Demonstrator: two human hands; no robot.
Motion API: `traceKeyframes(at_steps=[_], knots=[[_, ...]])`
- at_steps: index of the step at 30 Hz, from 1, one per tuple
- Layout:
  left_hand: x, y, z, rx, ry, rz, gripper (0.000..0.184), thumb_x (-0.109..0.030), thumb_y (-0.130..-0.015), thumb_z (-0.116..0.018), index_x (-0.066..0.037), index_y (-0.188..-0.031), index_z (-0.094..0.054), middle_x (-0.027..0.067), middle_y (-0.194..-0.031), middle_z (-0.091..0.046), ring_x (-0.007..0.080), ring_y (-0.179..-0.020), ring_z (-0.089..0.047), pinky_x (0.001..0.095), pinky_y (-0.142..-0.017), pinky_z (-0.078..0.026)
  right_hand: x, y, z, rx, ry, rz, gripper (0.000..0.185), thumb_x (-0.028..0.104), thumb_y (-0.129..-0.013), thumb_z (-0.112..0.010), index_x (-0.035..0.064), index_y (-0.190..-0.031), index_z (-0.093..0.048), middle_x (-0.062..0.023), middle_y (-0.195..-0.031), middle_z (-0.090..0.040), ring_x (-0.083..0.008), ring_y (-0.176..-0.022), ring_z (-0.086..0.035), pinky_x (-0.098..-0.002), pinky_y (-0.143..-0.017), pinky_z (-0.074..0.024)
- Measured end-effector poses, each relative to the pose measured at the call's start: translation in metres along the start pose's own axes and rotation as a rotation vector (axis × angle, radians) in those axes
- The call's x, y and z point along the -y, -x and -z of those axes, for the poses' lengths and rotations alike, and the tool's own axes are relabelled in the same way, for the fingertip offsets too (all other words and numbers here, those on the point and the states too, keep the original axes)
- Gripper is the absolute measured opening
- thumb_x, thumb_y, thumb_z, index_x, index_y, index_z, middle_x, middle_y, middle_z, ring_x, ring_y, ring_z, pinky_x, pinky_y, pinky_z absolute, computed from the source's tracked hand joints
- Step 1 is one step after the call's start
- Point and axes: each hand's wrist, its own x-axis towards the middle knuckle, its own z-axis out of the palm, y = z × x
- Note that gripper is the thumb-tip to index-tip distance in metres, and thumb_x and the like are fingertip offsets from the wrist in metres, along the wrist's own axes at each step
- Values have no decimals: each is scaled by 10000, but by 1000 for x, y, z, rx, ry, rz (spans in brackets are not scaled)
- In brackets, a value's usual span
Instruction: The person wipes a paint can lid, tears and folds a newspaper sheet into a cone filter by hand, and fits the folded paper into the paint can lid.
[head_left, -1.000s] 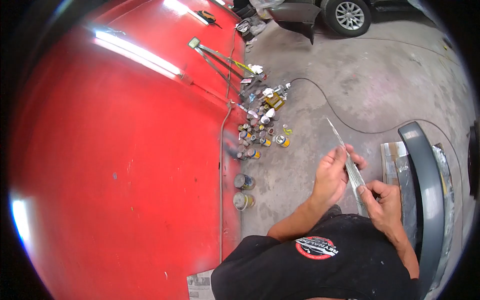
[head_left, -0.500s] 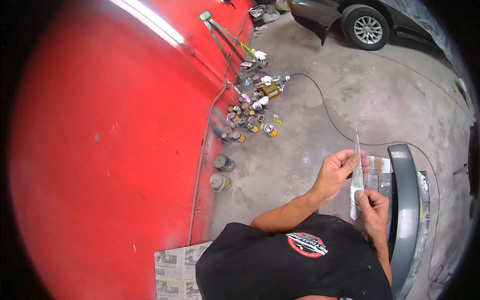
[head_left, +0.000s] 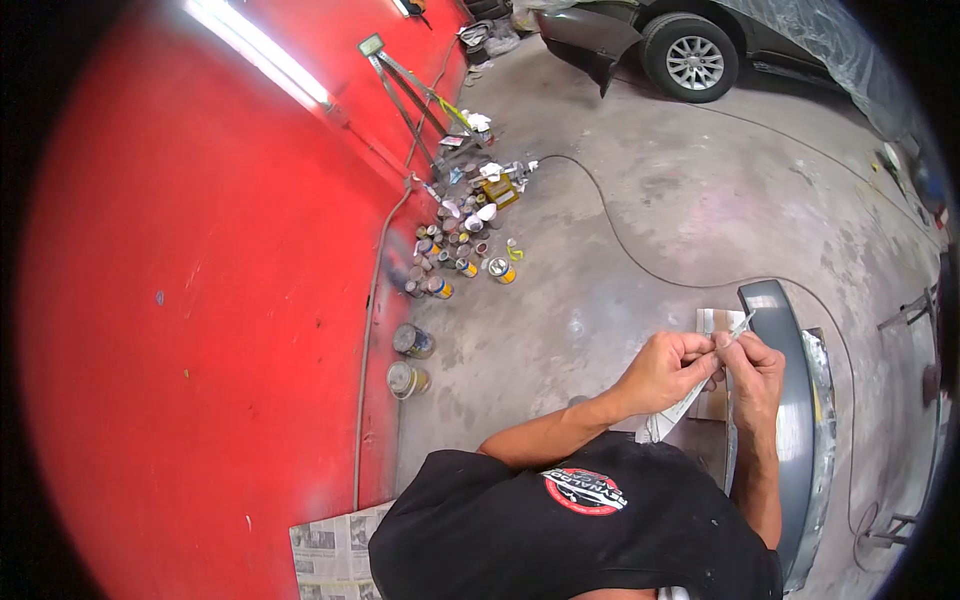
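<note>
A narrow folded strip of printed paper (head_left: 675, 412), apparently newspaper, slants between my hands in front of the black shirt. My left hand (head_left: 662, 373) pinches it from the left side, fingers closed. Close against those fingers, my right hand (head_left: 755, 378) grips the strip near its upper end, thumb and fingertips pressed together. A pointed tip sticks out above the right thumb, while the lower end hangs toward the shirt. The fingers hide the strip's middle. Just right of my right hand lies a long curved dark-grey car panel (head_left: 792, 410).
Beneath the panel is a paper-covered support (head_left: 822, 400). Paint cans (head_left: 412, 341) and several bottles stand along the red wall (head_left: 200, 300), near a stepladder (head_left: 400, 95). A hose (head_left: 640, 258) crosses the concrete floor. A dark car (head_left: 690, 60) stands at the back.
My right hand has moved up the strip to meet my left hand. The strip has gone from nearly upright to slanting, its top toward the right. The view has shifted rightward.
</note>
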Motion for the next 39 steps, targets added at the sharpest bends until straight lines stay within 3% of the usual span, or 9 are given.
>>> traceKeyframes(at_steps=[10, 14, 16, 18, 19, 22, 25, 30, 39], knots=[[1, 15, -23, 163, -19, 235, 283, -232, -983, -475, 10, -964, -621, 34, -778, -640, 96, -650, -618, 248, -606, -505, 23, -15, 46, -468, 100, 407, 182, 140, -875, -644, -22, -807, -692, 5, -709, -578, -53, -681, -467, -215, -629, -348], [22, 22, 0, 358, -105, 238, 297, -197, -980, -482, 19, -1147, -598, 90, -926, -674, 142, -809, -647, 273, -724, -526, 39, -21, 59, -722, -146, 443, 193, 143, -884, -637, -23, -796, -680, 12, -707, -588, -60, -677, -493, -224, -652, -393], [44, 16, 31, 292, -426, 135, 355, -197, -961, -522, -2, -1257, -542, 101, -970, -678, 150, -881, -638, 260, -777, -510, 32, -20, 92, -538, -35, 498, 191, 152, -872, -642, -6, -768, -668, 4, -710, -600, -73, -656, -504, -240, -623, -414], [47, -4, 42, 28, -336, 19, 306, -97, -939, -544, 20, -1222, -565, 114, -1034, -659, 152, -944, -620, 279, -865, -490, 18, -17, 92, -244, 330, 391, 171, 165, -845, -654, 26, -745, -664, -14, -680, -599, -91, -619, -509, -266, -570, -415], [33, -17, 33, 97, -326, -4, 306, -97, -939, -544, 20, -1222, -565, 114, -1034, -659, 152, -944, -620, 279, -865, -490, 29, -8, 82, -140, 693, 355, 154, 168, -821, -658, 29, -754, -658, -64, -636, -582, -126, -584, -522, -303, -533, -414], [-6, -27, 3, 36, -175, -211, 305, -59, -902, -599, 29, -1193, -581, 102, -1037, -659, 153, -954, -611, 279, -873, -484, 19, -6, 50, 25, 832, 454, 187, 177, -806, -680, 8, -735, -644, -115, -657, -584, -250, -577, -541, -365, -540, -413], [-12, -30, 2, 61, -132, -153, 271, -46, -862, -653, 40, -1117, -621, 96, -1023, -663, 158, -956, -606, 279, -875, -481, 19, 0, 32, 45, 817, 483, 242, 233, -835, -639, 4, -755, -643, -167, -710, -610, -362, -681, -584, -439, -591, -434], [6, -33, 0, 4, -109, -155, 147, -42, -848, -668, 39, -971, -673, 114, -982, -670, 151, -905, -611, 276, -828, -490, 18, 8, 36, 16, 860, 414, 241, 232, -843, -627, 7, -762, -650, -164, -716, -613, -362, -693, -590, -443, -619, -440], [-23, -42, 37, -244, 232, -116, 179, -133, -922, -583, 26, -980, -640, 98, -979, -661, 151, -852, -622, 295, -787, -501, 15, 17, 34, 35, 688, 253, 154, 163, -795, -677, 9, -793, -679, -158, -696, -611, -300, -618, -599, -375, -561, -448]])
